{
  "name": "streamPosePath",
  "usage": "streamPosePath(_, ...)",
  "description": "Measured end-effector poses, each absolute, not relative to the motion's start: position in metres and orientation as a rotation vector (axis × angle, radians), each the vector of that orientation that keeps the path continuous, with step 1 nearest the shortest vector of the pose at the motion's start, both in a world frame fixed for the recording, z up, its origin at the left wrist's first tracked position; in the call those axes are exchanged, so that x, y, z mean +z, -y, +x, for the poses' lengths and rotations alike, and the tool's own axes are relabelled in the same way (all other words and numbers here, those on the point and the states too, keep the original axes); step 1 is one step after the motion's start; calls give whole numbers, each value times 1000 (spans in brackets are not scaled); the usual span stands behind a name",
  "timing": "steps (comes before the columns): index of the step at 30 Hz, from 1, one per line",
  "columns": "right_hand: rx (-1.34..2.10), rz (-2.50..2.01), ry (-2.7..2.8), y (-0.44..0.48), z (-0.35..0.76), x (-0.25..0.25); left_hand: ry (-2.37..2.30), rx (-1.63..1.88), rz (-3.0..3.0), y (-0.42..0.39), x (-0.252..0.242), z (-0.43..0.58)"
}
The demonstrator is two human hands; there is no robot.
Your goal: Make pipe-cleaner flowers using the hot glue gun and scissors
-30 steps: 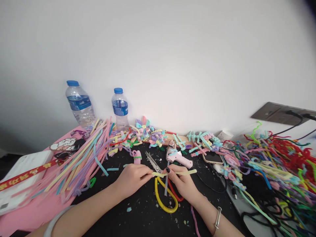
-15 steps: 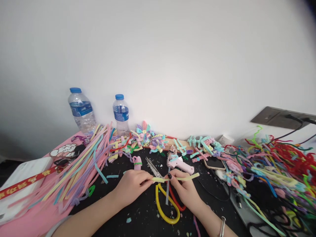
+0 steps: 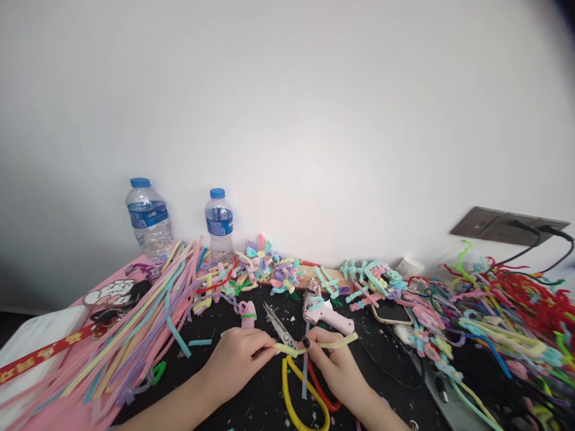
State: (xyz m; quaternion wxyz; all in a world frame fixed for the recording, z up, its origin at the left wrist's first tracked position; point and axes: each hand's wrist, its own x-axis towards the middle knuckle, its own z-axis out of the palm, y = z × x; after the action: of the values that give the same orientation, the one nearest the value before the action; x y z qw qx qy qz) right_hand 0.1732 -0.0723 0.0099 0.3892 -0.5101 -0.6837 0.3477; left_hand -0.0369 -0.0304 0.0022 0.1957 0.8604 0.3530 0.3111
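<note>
The fingertips of the left hand (image 3: 238, 359) pinched one end of a pale yellow pipe cleaner (image 3: 314, 345), and the fingers of the right hand (image 3: 336, 365) were closed on it a little further along, so the stem ran level between the two grips with its free end sticking out past the right hand. It was held just above the black table (image 3: 251, 407), directly over the scissors (image 3: 291, 353), whose blades pointed away from the person and whose yellow and red handle loops lay under the hands. A thin blue strip (image 3: 304, 374) hung down near the right fingers; whether they gripped it too could not be told.

Just beyond the scissors lay a pink glue gun (image 3: 326, 314) and a small pink roll (image 3: 246, 314). Left of the scissors fanned a sheaf of straight stems (image 3: 139, 323); right of them sprawled a tangled heap (image 3: 507, 311).

Judging by the finished flowers (image 3: 269, 266) behind the scissors, several pieces were done, while the yellow stem looked unshaped, so this piece seemed barely begun.
</note>
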Motion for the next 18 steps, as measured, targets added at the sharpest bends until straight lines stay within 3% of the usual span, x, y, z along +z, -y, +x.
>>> streamPosePath(18, 869, -1278, 1702, 73, 175, 8, -1022, 884, 2397, 30, 1, -36)
